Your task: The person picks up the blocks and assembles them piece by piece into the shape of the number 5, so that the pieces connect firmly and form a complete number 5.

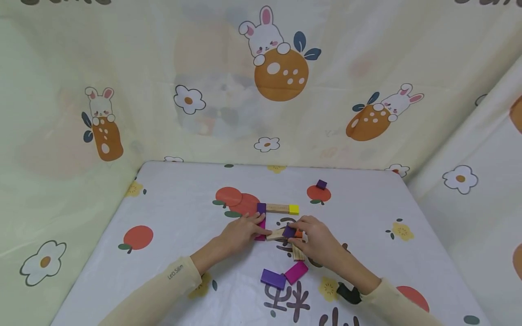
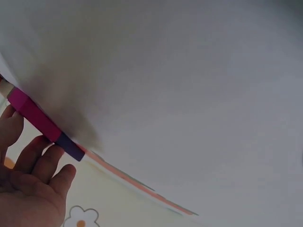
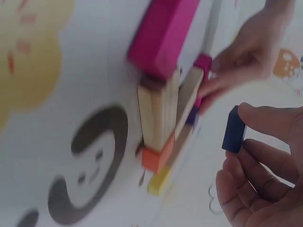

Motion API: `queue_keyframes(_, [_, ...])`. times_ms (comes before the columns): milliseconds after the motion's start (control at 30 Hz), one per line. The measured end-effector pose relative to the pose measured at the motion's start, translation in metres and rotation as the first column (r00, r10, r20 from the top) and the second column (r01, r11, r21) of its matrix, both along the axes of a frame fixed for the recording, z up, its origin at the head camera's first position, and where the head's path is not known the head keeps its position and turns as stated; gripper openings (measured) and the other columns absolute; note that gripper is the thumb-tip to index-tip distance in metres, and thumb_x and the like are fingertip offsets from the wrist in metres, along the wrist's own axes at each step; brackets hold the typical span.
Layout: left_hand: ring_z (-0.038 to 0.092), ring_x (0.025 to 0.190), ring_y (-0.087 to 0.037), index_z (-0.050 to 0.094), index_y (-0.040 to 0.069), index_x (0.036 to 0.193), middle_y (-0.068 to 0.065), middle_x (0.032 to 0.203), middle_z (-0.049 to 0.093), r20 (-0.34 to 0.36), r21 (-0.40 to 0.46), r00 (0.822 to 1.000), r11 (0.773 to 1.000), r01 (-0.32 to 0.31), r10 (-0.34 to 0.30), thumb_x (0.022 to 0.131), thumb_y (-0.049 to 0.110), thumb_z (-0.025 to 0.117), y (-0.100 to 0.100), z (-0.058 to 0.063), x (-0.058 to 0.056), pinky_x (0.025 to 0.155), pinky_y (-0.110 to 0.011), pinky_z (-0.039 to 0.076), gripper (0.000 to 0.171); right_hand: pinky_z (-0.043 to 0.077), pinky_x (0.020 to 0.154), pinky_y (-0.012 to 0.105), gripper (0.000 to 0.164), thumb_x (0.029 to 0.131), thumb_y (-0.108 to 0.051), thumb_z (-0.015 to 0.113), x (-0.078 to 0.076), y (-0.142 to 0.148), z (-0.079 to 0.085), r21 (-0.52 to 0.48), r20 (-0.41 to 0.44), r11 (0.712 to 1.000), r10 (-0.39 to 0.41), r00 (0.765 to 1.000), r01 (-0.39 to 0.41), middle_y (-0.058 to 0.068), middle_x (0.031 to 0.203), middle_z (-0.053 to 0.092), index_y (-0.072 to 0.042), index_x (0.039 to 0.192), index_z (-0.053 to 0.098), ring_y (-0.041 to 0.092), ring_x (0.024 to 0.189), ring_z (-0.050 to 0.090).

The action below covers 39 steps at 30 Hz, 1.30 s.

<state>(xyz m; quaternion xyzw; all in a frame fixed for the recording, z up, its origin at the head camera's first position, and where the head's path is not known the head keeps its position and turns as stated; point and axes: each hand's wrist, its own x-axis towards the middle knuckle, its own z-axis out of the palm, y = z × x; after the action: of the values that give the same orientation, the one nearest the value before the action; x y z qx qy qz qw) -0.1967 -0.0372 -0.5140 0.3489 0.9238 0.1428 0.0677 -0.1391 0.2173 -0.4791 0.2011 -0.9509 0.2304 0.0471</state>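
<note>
My right hand (image 1: 320, 240) pinches a small dark purple block (image 1: 289, 231) between thumb and fingertips. In the right wrist view this block (image 3: 234, 128) is held above the surface. My left hand (image 1: 242, 233) touches the row's magenta block (image 1: 262, 224) and the purple block (image 1: 261, 208) at its far end. The left wrist view has its fingers and thumb along one side of the magenta block (image 2: 38, 118). A wooden block (image 1: 275, 234) runs from the magenta block toward an orange block (image 1: 299, 234), with another wooden block (image 1: 298, 252) nearer me.
At the row's far end a long wooden block (image 1: 278, 208) leads to a yellow block (image 1: 293, 209). A purple block (image 1: 273, 279) and a magenta block (image 1: 296, 272) lie nearer me. One dark purple cube (image 1: 321, 184) sits far back on the patterned tablecloth (image 1: 183, 194).
</note>
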Motion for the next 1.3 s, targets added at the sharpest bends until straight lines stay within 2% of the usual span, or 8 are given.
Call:
queue_keyframes(133, [0.047, 0.152, -0.041, 0.074, 0.033, 0.134, -0.009, 0.162, 0.052, 0.003, -0.005, 1.000, 1.000, -0.005, 0.005, 0.104, 0.009, 0.065, 0.000, 0.001, 0.001, 0.115, -0.059, 0.047, 0.039, 0.062, 0.085, 0.029, 0.041, 0.088, -0.021, 0.088, 0.007, -0.011, -0.003, 0.008, 0.075, 1.000, 0.014, 0.997, -0.014, 0.001, 0.106, 0.072, -0.010, 0.126, 0.077, 0.013, 0.097, 0.063])
queue_keyframes(267, [0.047, 0.152, -0.042, 0.074, 0.032, 0.134, -0.009, 0.163, 0.052, 0.008, -0.001, 1.000, 1.000, -0.012, 0.012, 0.104, 0.010, 0.064, 0.000, 0.001, 0.001, 0.115, -0.059, 0.048, 0.038, 0.062, 0.094, 0.036, 0.040, 0.088, -0.020, 0.088, 0.011, -0.021, -0.010, 0.018, 0.063, 0.997, 0.070, 0.996, -0.071, 0.002, 0.114, 0.075, -0.009, 0.125, 0.078, 0.017, 0.106, 0.069])
queue_keyframes(400, [0.045, 0.154, -0.040, 0.073, 0.032, 0.135, -0.008, 0.164, 0.050, 0.020, -0.005, 1.000, 1.000, -0.024, 0.024, 0.104, 0.008, 0.064, 0.000, 0.000, 0.001, 0.117, -0.060, 0.046, 0.040, 0.061, 0.096, 0.038, 0.038, 0.089, -0.021, 0.086, 0.015, -0.031, -0.017, 0.021, 0.071, 0.989, 0.145, 0.987, -0.147, 0.003, 0.120, 0.074, -0.008, 0.124, 0.077, 0.019, 0.111, 0.069])
queue_keyframes(633, [0.044, 0.154, -0.040, 0.074, 0.029, 0.134, -0.011, 0.163, 0.051, 0.021, 0.034, 1.000, 0.999, -0.019, 0.019, 0.104, 0.006, 0.063, -0.002, 0.002, 0.002, 0.119, -0.061, 0.043, 0.039, 0.058, 0.104, 0.041, 0.036, 0.092, -0.029, 0.084, 0.025, -0.054, -0.021, 0.046, 0.114, 0.981, 0.183, 0.977, -0.189, 0.003, 0.124, 0.075, -0.011, 0.123, 0.078, 0.019, 0.120, 0.067])
queue_keyframes(833, [0.045, 0.153, -0.045, 0.075, 0.029, 0.134, -0.012, 0.163, 0.051, 0.041, 0.043, 0.999, 0.999, -0.032, 0.031, 0.105, 0.008, 0.063, -0.001, 0.001, 0.003, 0.117, -0.062, 0.045, 0.038, 0.059, 0.091, 0.027, 0.033, 0.091, -0.032, 0.085, 0.033, -0.070, -0.025, 0.048, 0.139, 0.974, 0.213, 0.967, -0.222, -0.004, 0.109, 0.074, -0.014, 0.119, 0.080, 0.006, 0.101, 0.060])
queue_keyframes(933, [0.045, 0.152, -0.047, 0.074, 0.030, 0.134, -0.012, 0.163, 0.051, 0.039, 0.039, 0.999, 0.999, -0.033, 0.032, 0.105, 0.010, 0.063, -0.001, 0.002, 0.004, 0.117, -0.062, 0.046, 0.037, 0.056, 0.084, 0.023, 0.033, 0.091, -0.032, 0.085, 0.034, -0.074, -0.028, 0.042, 0.161, 0.971, 0.226, 0.961, -0.236, -0.006, 0.106, 0.075, -0.015, 0.119, 0.080, 0.004, 0.096, 0.058])
queue_keyframes(1133, [0.045, 0.153, -0.044, 0.074, 0.030, 0.135, -0.011, 0.164, 0.050, 0.036, 0.029, 0.999, 0.999, -0.031, 0.030, 0.106, 0.011, 0.062, 0.000, 0.000, 0.003, 0.118, -0.061, 0.044, 0.037, 0.055, 0.083, 0.021, 0.035, 0.091, -0.034, 0.084, 0.036, -0.080, -0.035, 0.062, 0.178, 0.969, 0.225, 0.958, -0.239, -0.004, 0.109, 0.076, -0.015, 0.119, 0.080, 0.005, 0.097, 0.058])
queue_keyframes(1300, [0.046, 0.153, -0.044, 0.074, 0.032, 0.135, -0.010, 0.164, 0.050, 0.028, 0.015, 0.999, 0.999, -0.033, 0.032, 0.106, 0.012, 0.062, 0.000, -0.001, 0.003, 0.118, -0.060, 0.045, 0.037, 0.054, 0.083, 0.021, 0.038, 0.092, -0.036, 0.083, 0.035, -0.081, -0.035, 0.078, 0.185, 0.968, 0.219, 0.958, -0.237, -0.004, 0.110, 0.076, -0.015, 0.122, 0.079, 0.005, 0.096, 0.057])
